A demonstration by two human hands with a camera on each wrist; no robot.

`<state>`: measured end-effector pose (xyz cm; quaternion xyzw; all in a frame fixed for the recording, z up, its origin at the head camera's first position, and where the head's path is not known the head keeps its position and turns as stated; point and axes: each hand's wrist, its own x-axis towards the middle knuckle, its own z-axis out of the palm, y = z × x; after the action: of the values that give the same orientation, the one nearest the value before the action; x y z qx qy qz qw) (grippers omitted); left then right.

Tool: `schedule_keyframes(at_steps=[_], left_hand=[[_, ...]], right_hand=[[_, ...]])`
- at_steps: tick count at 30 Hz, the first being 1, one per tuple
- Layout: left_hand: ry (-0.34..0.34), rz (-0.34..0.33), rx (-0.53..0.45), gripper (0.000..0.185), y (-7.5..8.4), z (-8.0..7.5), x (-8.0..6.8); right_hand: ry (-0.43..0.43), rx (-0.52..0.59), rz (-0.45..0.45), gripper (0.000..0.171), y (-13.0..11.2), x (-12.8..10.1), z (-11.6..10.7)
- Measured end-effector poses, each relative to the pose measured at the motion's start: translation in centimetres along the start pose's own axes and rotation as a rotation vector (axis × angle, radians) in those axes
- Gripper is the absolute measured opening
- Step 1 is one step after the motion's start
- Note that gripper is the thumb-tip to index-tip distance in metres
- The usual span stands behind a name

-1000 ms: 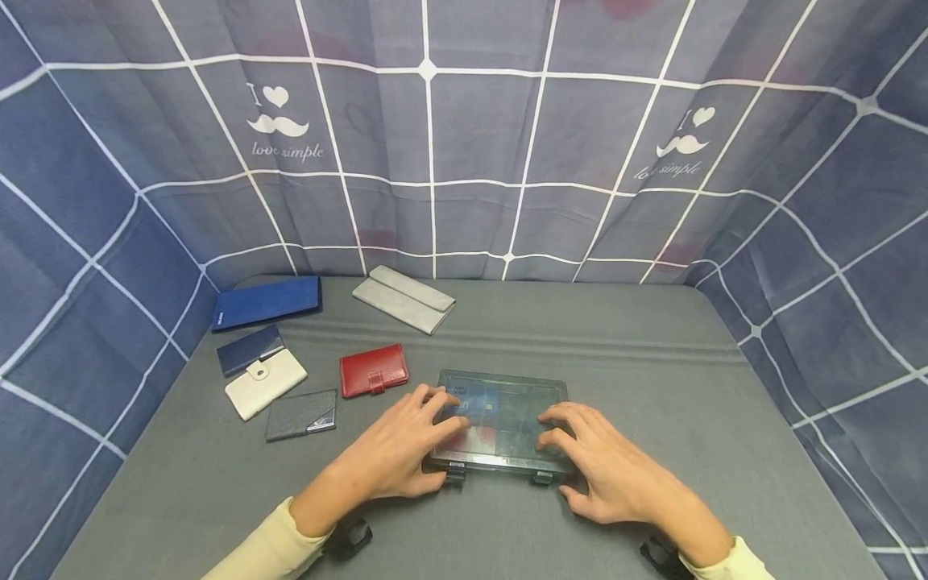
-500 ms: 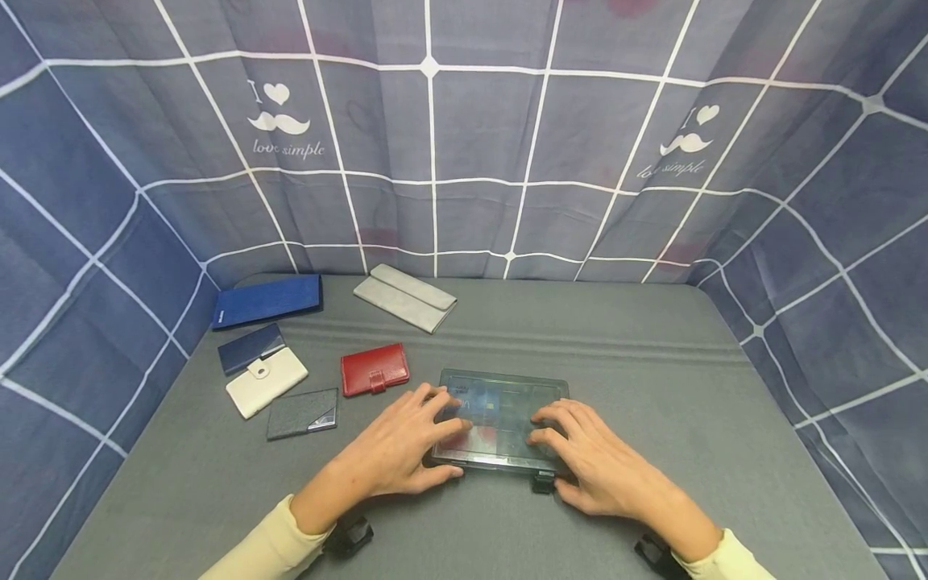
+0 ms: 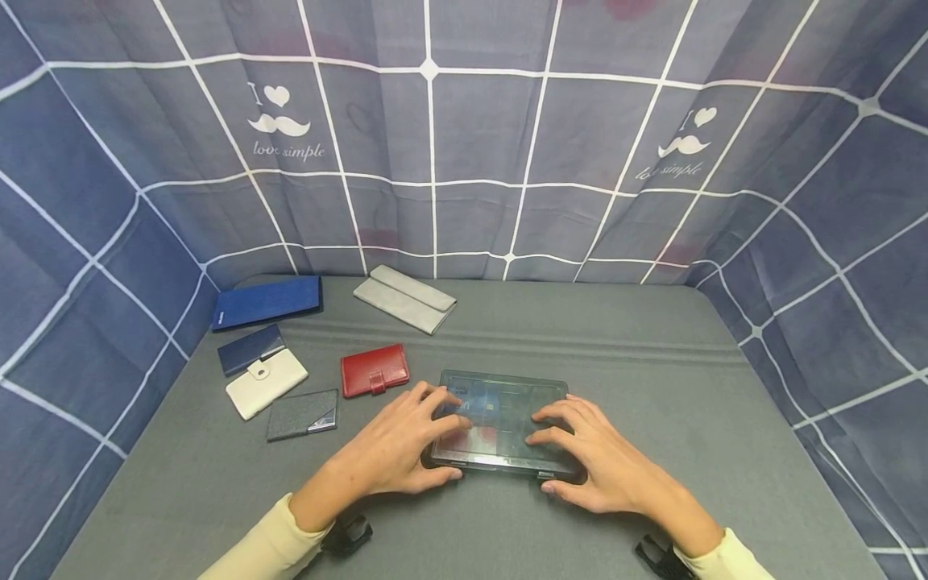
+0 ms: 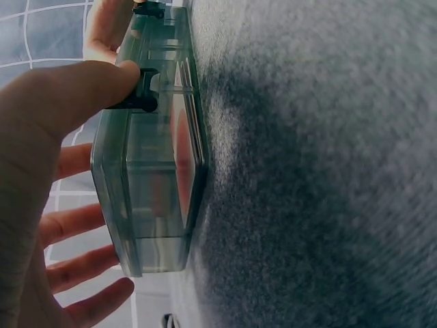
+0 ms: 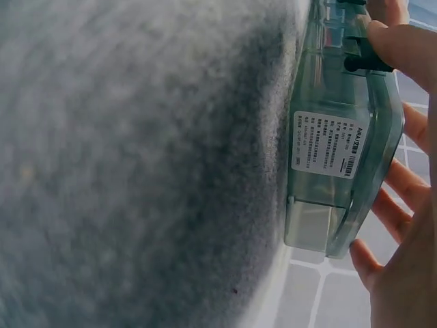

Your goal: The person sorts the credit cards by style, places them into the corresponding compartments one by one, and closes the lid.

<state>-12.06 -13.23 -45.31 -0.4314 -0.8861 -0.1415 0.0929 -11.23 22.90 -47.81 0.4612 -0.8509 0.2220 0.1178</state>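
Observation:
A see-through green plastic storage box (image 3: 505,419) with its lid down lies on the table, and flat blue and red cards show inside it. My left hand (image 3: 406,441) spreads its fingers over the lid's left side, its thumb (image 4: 113,80) on the dark left latch (image 4: 143,96). On the other side, my right hand (image 3: 605,459) holds the box's right end, fingers on the lid. Its thumb (image 5: 392,39) presses at the dark right latch (image 5: 365,60). A white printed label (image 5: 330,143) is on the box's front wall.
Left of the box lie a red wallet (image 3: 374,370), a white card holder (image 3: 266,383), a grey card holder (image 3: 302,414) and a navy one (image 3: 249,350). Farther back are a blue wallet (image 3: 267,303) and a light grey one (image 3: 404,300). A checked curtain (image 3: 478,145) surrounds the table.
The left thumb has moved onto the left latch, which it now covers in the head view. My right hand has shifted left, and the right latch has swung up against the box front.

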Motion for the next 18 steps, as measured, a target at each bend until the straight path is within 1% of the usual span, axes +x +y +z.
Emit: schedule_keyframes(at_steps=[6, 10, 14, 18], left_hand=[[0.002, 0.0, -0.028, 0.057, -0.15, 0.09, -0.07], [0.002, -0.007, -0.045, 0.056, -0.3, 0.15, -0.18], [0.017, -0.003, -0.045, 0.056, -0.43, 0.18, -0.35], [0.017, -0.004, -0.044, 0.057, -0.46, 0.06, -0.4]], right_hand=[[-0.015, 0.069, 0.087, 0.064, 0.11, -0.17, 0.12], [-0.009, 0.095, 0.135, 0.063, -0.03, -0.15, 0.32], [-0.007, 0.099, 0.152, 0.061, -0.15, -0.06, 0.47], [-0.009, 0.098, 0.148, 0.06, -0.22, 0.11, 0.37]])
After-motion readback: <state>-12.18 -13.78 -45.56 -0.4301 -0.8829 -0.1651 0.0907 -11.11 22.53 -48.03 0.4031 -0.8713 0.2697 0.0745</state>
